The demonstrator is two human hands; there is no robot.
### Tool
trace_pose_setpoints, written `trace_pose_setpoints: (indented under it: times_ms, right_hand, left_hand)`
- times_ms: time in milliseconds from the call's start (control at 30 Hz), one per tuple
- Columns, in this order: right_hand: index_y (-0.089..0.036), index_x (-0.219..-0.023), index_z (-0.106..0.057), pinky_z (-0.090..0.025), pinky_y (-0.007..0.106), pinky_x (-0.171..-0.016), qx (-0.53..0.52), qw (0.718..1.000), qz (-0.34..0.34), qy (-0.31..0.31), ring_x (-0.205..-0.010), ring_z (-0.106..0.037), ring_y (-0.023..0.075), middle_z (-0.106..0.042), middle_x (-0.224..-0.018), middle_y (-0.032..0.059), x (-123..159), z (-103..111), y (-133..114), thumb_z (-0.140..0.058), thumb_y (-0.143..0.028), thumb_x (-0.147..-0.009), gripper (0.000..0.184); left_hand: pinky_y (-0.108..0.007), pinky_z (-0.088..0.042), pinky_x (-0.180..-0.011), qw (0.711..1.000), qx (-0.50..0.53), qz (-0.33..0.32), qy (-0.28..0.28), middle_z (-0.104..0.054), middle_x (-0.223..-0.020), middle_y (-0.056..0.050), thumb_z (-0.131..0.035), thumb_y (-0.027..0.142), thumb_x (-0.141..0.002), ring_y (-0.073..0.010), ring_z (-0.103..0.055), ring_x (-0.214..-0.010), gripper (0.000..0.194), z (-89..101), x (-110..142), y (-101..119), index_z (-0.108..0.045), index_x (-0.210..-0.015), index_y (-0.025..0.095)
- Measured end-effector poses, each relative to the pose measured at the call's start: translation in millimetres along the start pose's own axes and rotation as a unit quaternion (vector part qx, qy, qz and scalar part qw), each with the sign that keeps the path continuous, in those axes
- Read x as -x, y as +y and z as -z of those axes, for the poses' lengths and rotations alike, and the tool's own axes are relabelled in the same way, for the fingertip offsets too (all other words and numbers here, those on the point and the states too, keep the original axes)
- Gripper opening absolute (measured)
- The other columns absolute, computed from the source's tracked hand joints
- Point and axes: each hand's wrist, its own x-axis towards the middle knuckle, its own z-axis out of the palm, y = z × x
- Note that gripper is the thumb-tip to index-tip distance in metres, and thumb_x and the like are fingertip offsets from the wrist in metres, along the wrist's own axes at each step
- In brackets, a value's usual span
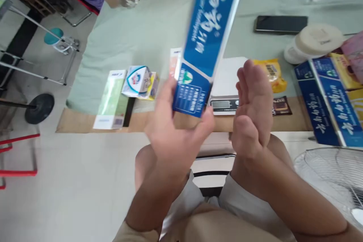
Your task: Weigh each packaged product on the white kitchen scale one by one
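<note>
My left hand [176, 132] grips the lower end of a long blue toothpaste box [207, 34], thumb on one side and fingers on the other. The box is tilted, its top running out of view. My right hand [252, 106] is held up beside it, fingers stretched out and holding nothing. Behind the hands lies a white kitchen scale [227, 79] with a small grey display. A pale pink-and-white box [174, 60] is partly hidden behind the toothpaste box. Beyond my right hand are a yellow packet [273, 75] and a dark brown packet [282, 106].
On the left of the table stand a green-and-white box [110, 98] and a white-and-blue soap box [137, 81]. A phone [280, 24], a lidded tub [314, 41] and more blue toothpaste boxes [326, 98] are at right. A fan [334, 174] stands close by my right arm.
</note>
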Motion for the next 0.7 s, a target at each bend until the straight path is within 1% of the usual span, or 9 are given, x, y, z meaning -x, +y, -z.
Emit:
trace_pose_setpoints:
  times_ms: [67,133,233,300,367,467,567,633,700]
  right_hand:
    - [-0.039,-0.167,-0.024,-0.032,0.059,-0.134,0.012,0.999,0.005,-0.034,-0.167,-0.021,0.0334,-0.024,-0.178,-0.0028,2,16,9,-0.029,-0.053,-0.107,0.061]
    - [-0.037,-0.166,-0.029,-0.031,0.057,-0.135,0.023,0.998,-0.017,-0.053,-0.167,-0.017,0.0325,-0.022,-0.179,-0.0019,5,27,17,-0.032,-0.053,-0.108,0.061]
    - [-0.029,-0.167,-0.028,-0.033,0.055,-0.134,0.025,0.995,-0.078,-0.063,-0.167,-0.021,0.0300,-0.022,-0.179,0.0059,8,37,29,-0.032,-0.054,-0.108,0.064]
    - [-0.025,-0.165,-0.032,-0.036,0.054,-0.133,0.013,0.993,-0.101,-0.066,-0.165,-0.027,0.0297,-0.026,-0.177,0.0105,7,40,36,-0.037,-0.053,-0.106,0.066]
    - [-0.023,-0.162,-0.039,-0.039,0.054,-0.131,0.005,0.991,-0.118,-0.064,-0.164,-0.030,0.0299,-0.030,-0.175,0.0131,5,42,40,-0.044,-0.050,-0.104,0.064]
    - [-0.022,-0.154,-0.050,-0.045,0.053,-0.126,0.018,0.986,-0.155,-0.051,-0.160,-0.038,0.0312,-0.040,-0.170,0.0156,1,46,39,-0.052,-0.046,-0.101,0.058]
    - [-0.020,-0.144,-0.060,-0.050,0.053,-0.122,0.044,0.981,-0.185,-0.043,-0.156,-0.046,0.0335,-0.048,-0.165,0.0173,1,50,36,-0.054,-0.046,-0.101,0.051]
    - [-0.020,-0.140,-0.062,-0.049,0.054,-0.122,0.051,0.980,-0.192,-0.032,-0.155,-0.047,0.0331,-0.048,-0.165,0.0169,1,52,33,-0.052,-0.046,-0.102,0.047]
    - [-0.023,-0.139,-0.063,-0.047,0.056,-0.124,0.056,0.979,-0.195,-0.011,-0.159,-0.041,0.0320,-0.045,-0.168,0.0147,3,53,32,-0.051,-0.044,-0.103,0.044]
  left_hand:
    - [-0.043,-0.063,-0.102,0.997,-0.022,0.004,-0.074,-0.072,-0.134,-0.011,-0.076,0.049,-0.086,-0.0294,-0.073,-0.120,0.063,-31.2,2,1,-0.059,-0.139,0.020]
    - [-0.040,-0.064,-0.095,0.991,-0.046,0.009,-0.124,-0.077,-0.126,-0.012,-0.076,0.054,-0.084,-0.0286,-0.077,-0.111,0.066,-56.0,3,1,-0.062,-0.136,0.017]
    - [-0.037,-0.065,-0.087,0.986,-0.095,0.009,-0.137,-0.081,-0.117,-0.012,-0.077,0.063,-0.082,-0.0283,-0.079,-0.101,0.071,-76.8,3,1,-0.066,-0.134,0.015]
    - [-0.037,-0.064,-0.083,0.985,-0.121,-0.008,-0.126,-0.082,-0.112,-0.013,-0.076,0.069,-0.081,-0.0289,-0.080,-0.097,0.077,-82.4,4,0,-0.069,-0.133,0.014]
    - [-0.036,-0.064,-0.079,0.984,-0.130,-0.033,-0.120,-0.083,-0.110,-0.014,-0.072,0.073,-0.083,-0.0289,-0.081,-0.094,0.078,-84.9,6,-2,-0.070,-0.132,0.013]
    - [-0.035,-0.065,-0.079,0.981,-0.113,-0.074,-0.138,-0.083,-0.112,-0.014,-0.063,0.070,-0.092,-0.0269,-0.081,-0.097,0.067,-85.8,9,-2,-0.071,-0.129,0.014]
    - [-0.033,-0.064,-0.082,0.975,-0.091,-0.111,-0.168,-0.082,-0.110,-0.012,-0.059,0.063,-0.097,-0.0243,-0.079,-0.099,0.052,-85.2,7,1,-0.072,-0.118,0.016]
    - [-0.034,-0.063,-0.086,0.974,-0.080,-0.099,-0.187,-0.080,-0.110,-0.012,-0.053,0.058,-0.102,-0.0233,-0.077,-0.102,0.048,-85.6,3,1,-0.070,-0.117,0.016]
    - [-0.038,-0.061,-0.097,0.976,-0.061,-0.074,-0.194,-0.076,-0.122,-0.015,-0.045,0.058,-0.105,-0.0243,-0.074,-0.114,0.051,-87.9,-2,0,-0.065,-0.125,0.016]
